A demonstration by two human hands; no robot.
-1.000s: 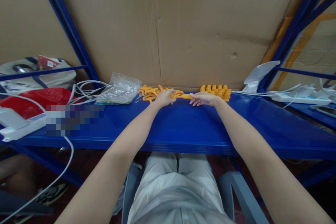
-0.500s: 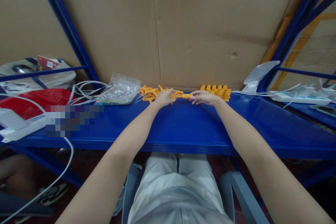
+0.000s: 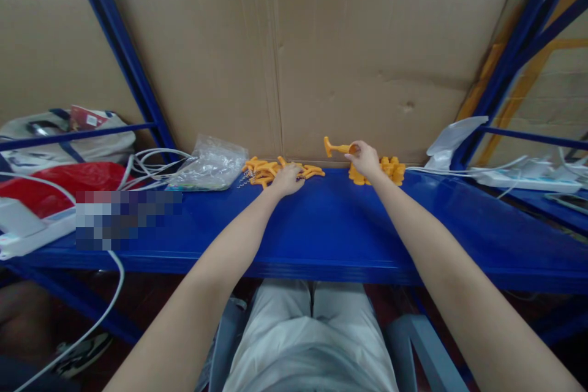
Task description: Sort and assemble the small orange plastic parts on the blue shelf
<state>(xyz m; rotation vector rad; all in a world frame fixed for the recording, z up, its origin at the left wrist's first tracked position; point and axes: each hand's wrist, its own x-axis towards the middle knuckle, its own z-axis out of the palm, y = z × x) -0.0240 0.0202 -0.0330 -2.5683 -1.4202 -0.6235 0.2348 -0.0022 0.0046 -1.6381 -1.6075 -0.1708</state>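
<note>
My right hand grips an orange T-shaped plastic piece by its wider round end, the crossbar pointing left. It is held up off the table, in front of the cardboard. Just below and to the right of that hand stands a group of orange cup-like pieces. My left hand lies over a loose pile of orange curved plastic pieces, its fingers apart and touching the pile. Small shiny metal bits, perhaps screws, lie at the pile's left edge.
The blue table backs onto a tall cardboard sheet. A clear plastic bag and white cables lie left of the pile. A white power strip is at right. A red bag sits far left.
My right hand has lifted the T-shaped piece up and away from my left hand. My left hand has let go of its end and is back on the pile.
</note>
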